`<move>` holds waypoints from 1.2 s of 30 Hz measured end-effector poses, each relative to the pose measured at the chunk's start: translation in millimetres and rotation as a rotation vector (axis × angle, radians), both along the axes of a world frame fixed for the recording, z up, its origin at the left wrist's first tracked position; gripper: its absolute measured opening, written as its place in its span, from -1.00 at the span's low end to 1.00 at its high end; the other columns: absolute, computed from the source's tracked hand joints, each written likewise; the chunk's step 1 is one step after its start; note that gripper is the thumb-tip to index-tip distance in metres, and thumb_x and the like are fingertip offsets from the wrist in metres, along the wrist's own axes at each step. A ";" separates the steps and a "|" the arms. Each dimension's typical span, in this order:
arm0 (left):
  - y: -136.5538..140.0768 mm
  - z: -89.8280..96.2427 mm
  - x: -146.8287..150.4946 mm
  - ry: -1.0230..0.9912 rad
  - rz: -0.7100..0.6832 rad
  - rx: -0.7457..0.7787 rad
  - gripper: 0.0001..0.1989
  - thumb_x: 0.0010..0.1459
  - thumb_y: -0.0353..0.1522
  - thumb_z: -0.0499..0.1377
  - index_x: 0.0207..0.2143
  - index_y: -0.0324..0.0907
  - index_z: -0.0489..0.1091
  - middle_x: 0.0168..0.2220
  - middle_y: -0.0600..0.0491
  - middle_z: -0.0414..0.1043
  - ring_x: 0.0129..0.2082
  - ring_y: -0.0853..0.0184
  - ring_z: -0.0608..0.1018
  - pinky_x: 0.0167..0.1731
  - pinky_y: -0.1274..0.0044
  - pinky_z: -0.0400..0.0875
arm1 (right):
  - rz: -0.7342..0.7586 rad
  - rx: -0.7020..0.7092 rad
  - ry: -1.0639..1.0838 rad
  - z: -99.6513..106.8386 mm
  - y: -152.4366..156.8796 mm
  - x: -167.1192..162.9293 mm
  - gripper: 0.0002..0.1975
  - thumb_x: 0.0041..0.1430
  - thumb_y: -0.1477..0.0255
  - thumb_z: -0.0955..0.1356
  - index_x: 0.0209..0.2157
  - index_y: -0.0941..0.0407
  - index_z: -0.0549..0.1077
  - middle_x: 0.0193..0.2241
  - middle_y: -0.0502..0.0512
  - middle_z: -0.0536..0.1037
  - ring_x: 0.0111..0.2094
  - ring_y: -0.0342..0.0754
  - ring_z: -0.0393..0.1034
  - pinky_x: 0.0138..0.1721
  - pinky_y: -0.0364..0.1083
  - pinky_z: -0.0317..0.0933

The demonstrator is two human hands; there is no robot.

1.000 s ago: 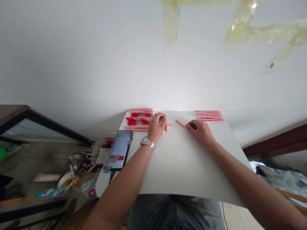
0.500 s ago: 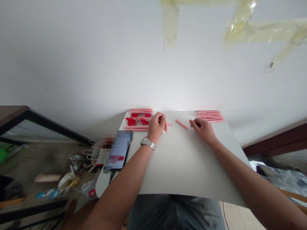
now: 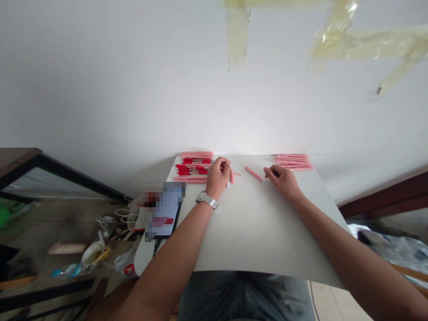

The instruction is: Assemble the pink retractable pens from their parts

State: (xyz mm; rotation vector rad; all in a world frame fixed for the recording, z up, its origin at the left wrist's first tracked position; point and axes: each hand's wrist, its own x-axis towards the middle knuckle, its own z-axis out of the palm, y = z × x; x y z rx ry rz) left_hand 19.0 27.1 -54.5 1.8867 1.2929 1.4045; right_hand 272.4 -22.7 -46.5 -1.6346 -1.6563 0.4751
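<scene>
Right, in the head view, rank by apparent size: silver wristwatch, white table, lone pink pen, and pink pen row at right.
Largest to smallest:
White table
Pink pen row
Silver wristwatch
Lone pink pen

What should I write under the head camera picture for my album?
A pink pen lies between the left hand and right hand on a white table, with red pens at left.

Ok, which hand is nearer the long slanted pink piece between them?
Right. The right hand sits just right of the long pink piece; the left hand is farther off to its left, beyond smaller pink pieces.
</scene>
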 end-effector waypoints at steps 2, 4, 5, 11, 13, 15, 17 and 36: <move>-0.1 0.1 0.0 0.004 0.003 -0.003 -0.89 0.33 -0.38 0.09 -0.27 -0.11 0.40 -0.33 0.06 0.53 -0.34 0.37 0.57 -0.27 0.53 0.45 | 0.001 0.005 -0.008 -0.2 0.3 0.3 -0.52 0.28 0.02 0.28 -0.50 0.10 0.47 -0.62 -0.04 0.34 -0.53 -0.11 0.19 -0.44 -0.10 0.04; -0.3 0.3 0.0 0.007 0.004 -0.004 -0.89 0.33 -0.38 0.09 -0.27 -0.11 0.40 -0.32 0.07 0.53 -0.33 0.37 0.57 -0.26 0.53 0.45 | 0.000 0.012 -0.010 -0.7 0.4 0.2 -0.51 0.28 0.01 0.28 -0.50 0.10 0.48 -0.63 -0.03 0.35 -0.53 -0.11 0.20 -0.45 -0.10 0.05; -0.4 0.4 0.0 0.007 0.006 -0.006 -0.89 0.33 -0.38 0.10 -0.27 -0.10 0.40 -0.32 0.07 0.53 -0.33 0.37 0.57 -0.26 0.53 0.45 | 0.000 0.016 -0.011 -1.1 0.4 0.0 -0.51 0.28 0.01 0.28 -0.49 0.10 0.49 -0.63 -0.03 0.35 -0.54 -0.11 0.20 -0.46 -0.10 0.05; -0.1 0.6 0.2 0.011 0.001 -0.017 -0.90 0.33 -0.39 0.10 -0.27 -0.11 0.40 -0.32 0.06 0.53 -0.34 0.36 0.57 -0.26 0.52 0.46 | 0.027 0.071 -0.051 -4.2 0.7 -4.0 -0.65 0.27 0.10 0.33 -0.37 0.09 0.53 -0.51 0.03 0.49 -0.48 -0.09 0.30 -0.41 -0.09 0.14; 0.4 0.4 0.3 0.012 0.000 -0.015 -0.89 0.33 -0.39 0.10 -0.27 -0.11 0.40 -0.33 0.07 0.53 -0.35 0.37 0.57 -0.26 0.53 0.45 | 0.071 0.088 -0.075 -5.2 0.9 -5.3 -0.70 0.28 0.16 0.34 -0.30 0.09 0.57 -0.44 0.06 0.51 -0.43 -0.07 0.34 -0.35 -0.08 0.20; 0.9 0.0 0.4 0.014 -0.001 -0.014 -0.90 0.33 -0.39 0.10 -0.27 -0.11 0.40 -0.34 0.07 0.52 -0.35 0.37 0.56 -0.27 0.53 0.44 | 0.108 0.090 -0.093 -6.1 1.0 -6.3 -0.71 0.28 0.20 0.34 -0.22 0.10 0.60 -0.41 0.08 0.50 -0.42 -0.06 0.35 -0.32 -0.06 0.23; 1.4 -0.5 0.6 0.016 0.000 -0.016 -0.90 0.33 -0.38 0.10 -0.28 -0.12 0.40 -0.35 0.08 0.52 -0.36 0.37 0.56 -0.27 0.53 0.44 | 0.122 0.082 -0.098 -7.1 0.9 -7.0 -0.70 0.28 0.21 0.35 -0.15 0.10 0.62 -0.38 0.09 0.49 -0.41 -0.06 0.36 -0.29 -0.05 0.26; -0.2 -0.7 0.7 0.034 -0.012 -0.022 -0.88 0.33 -0.37 0.09 -0.27 -0.11 0.41 -0.36 0.07 0.52 -0.37 0.37 0.56 -0.29 0.52 0.44 | 0.152 0.090 -0.133 -9.6 1.1 -6.0 -0.73 0.30 0.22 0.36 -0.17 0.08 0.62 -0.30 0.13 0.51 -0.39 -0.05 0.40 -0.28 -0.03 0.30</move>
